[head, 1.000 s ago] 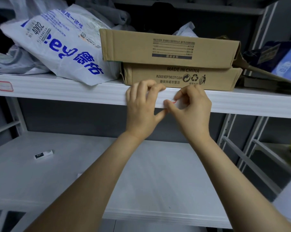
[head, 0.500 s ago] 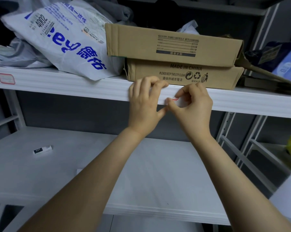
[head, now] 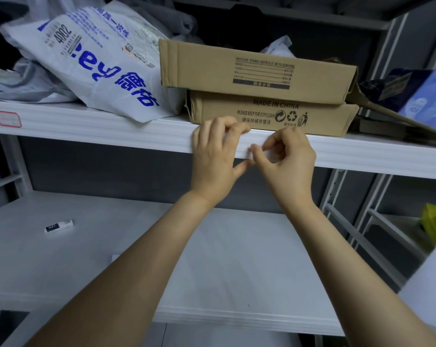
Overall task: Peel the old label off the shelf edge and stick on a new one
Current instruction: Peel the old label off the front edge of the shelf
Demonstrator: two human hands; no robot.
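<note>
Little has moved in a second: the left hand (head: 214,159) still grips the shelf edge (head: 111,136) while the right hand (head: 287,166) pinches the label (head: 272,156) there (red rim now hidden), so peeling seems barely begun.

Shelf count: three pairs and six singles
Two hands, left hand (head: 214,156) and right hand (head: 287,166); two shelves, top shelf (head: 111,131) and lower shelf (head: 237,266); two boxes stacked at the top shelf's front edge, upper box (head: 257,71) on under box (head: 262,116); one printed bag (head: 99,68) left of them; one red-framed label (head: 8,118) at that edge's left end; one pale scrap (head: 270,155) at the right fingertips, too hidden to name; one tube (head: 59,226) on the lower shelf's left side; one blue pack (head: 422,96) at the top shelf's right end; one yellow lump (head: 434,226) far right
</note>
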